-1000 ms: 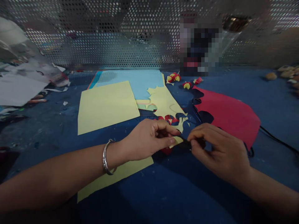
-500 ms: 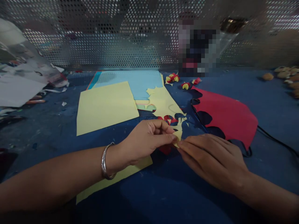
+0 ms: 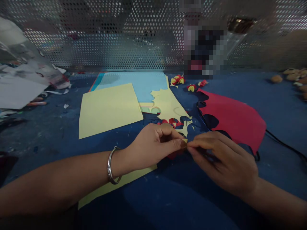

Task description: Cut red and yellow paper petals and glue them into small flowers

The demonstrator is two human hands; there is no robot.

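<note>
Between my two hands, over the blue table, is a small piece of yellow paper (image 3: 185, 140), mostly hidden by fingertips. My left hand (image 3: 155, 143), below a silver bangle (image 3: 110, 166), pinches it between thumb and fingers. My right hand (image 3: 223, 159) is closed in a pinch at the paper's right edge. Just beyond the hands lie a cut-out yellow sheet (image 3: 165, 102) with scalloped edges and several red and yellow scraps (image 3: 174, 122). A red sheet (image 3: 235, 118) with rounded bites cut from its left edge is beside my right hand.
A yellow sheet (image 3: 107, 110) overlaps a light blue pad (image 3: 134, 80); another yellow strip (image 3: 120, 185) lies under my left forearm. Small red-yellow folded paper pieces (image 3: 191, 88) sit at the back. A bottle (image 3: 43, 60) stands left, a black cable (image 3: 285, 143) runs right, and perforated metal (image 3: 144, 38) rises behind.
The yellow piece has turned, so less of its face shows between my fingertips. My right hand has shifted slightly right and its fingers are more bent.
</note>
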